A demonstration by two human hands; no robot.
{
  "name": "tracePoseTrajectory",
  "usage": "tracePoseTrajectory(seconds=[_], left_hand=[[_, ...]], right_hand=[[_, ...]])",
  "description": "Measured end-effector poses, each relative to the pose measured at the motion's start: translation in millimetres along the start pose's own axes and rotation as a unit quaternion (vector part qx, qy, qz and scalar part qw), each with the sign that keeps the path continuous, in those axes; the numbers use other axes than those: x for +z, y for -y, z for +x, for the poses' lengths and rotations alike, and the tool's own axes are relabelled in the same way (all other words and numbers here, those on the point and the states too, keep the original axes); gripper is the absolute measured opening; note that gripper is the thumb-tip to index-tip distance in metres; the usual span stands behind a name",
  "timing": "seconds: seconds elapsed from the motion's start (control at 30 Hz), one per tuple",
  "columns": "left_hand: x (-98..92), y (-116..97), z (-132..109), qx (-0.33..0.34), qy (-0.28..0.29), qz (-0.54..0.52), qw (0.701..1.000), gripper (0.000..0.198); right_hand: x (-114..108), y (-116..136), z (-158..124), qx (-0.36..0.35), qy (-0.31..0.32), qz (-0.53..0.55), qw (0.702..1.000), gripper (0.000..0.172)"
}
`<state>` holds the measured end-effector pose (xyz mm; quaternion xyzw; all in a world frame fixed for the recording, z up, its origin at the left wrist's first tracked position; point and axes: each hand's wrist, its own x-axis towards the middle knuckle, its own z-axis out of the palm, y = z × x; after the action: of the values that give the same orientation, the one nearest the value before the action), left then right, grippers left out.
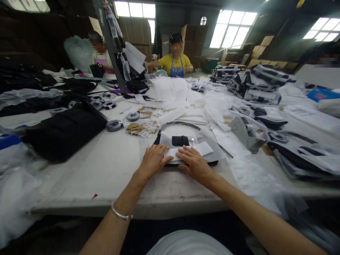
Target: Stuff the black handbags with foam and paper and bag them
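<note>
A dark bag with a wrapped strap (183,124) lies flat on the table before me, only its edges showing from under white sheeting. A folded white strip (204,149) crosses the sheeting, and just beyond it is the bag's black buckle tab (180,140). My left hand (154,159) rests palm down on the strip's left end, fingers extended. Pressing flat near the strip's middle, my right hand (195,163) has its fingers stretched forward. Neither hand grips anything; the palms hide part of the strip and the bag's front edge.
Left stands a large black bag (66,131), with a rolled grey strap (114,125) and brown tags (142,128) nearby. White sheets (170,90) pile up ahead. Right are a grey tape dispenser (244,132) and wrapped bags (305,156). A person in a yellow shirt (166,63) works across the table.
</note>
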<state>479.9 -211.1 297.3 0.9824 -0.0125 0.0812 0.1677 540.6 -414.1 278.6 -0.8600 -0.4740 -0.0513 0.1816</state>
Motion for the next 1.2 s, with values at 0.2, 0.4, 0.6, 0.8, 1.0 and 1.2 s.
tracePoseTrajectory(seconds=[0.2,0.4,0.6,0.8,1.0,1.2], left_hand=[[-5.3,2,0,0.041,0.029,0.021,0.999,0.029],[-6.9,4,3,0.046,0.054,0.038,0.997,0.035],[-16.3,-9,13,0.043,0.128,0.082,0.987,0.061],[-6.9,-29,13,0.021,0.129,0.114,0.985,0.078],[-10.7,-37,10,0.027,0.102,0.130,0.986,0.066],[8.6,-58,33,0.128,0.023,0.105,0.986,0.059]], right_hand=[[-30,-19,10,0.004,0.048,-0.045,0.998,0.078],[-56,-48,7,0.075,0.117,-0.109,0.984,0.111],[-50,-50,4,0.074,0.071,-0.138,0.985,0.116],[-36,-48,-7,0.073,-0.003,-0.173,0.982,0.102],[-34,-56,-15,0.026,-0.030,-0.112,0.993,0.095],[-37,-64,-19,-0.020,-0.033,-0.027,0.999,0.068]])
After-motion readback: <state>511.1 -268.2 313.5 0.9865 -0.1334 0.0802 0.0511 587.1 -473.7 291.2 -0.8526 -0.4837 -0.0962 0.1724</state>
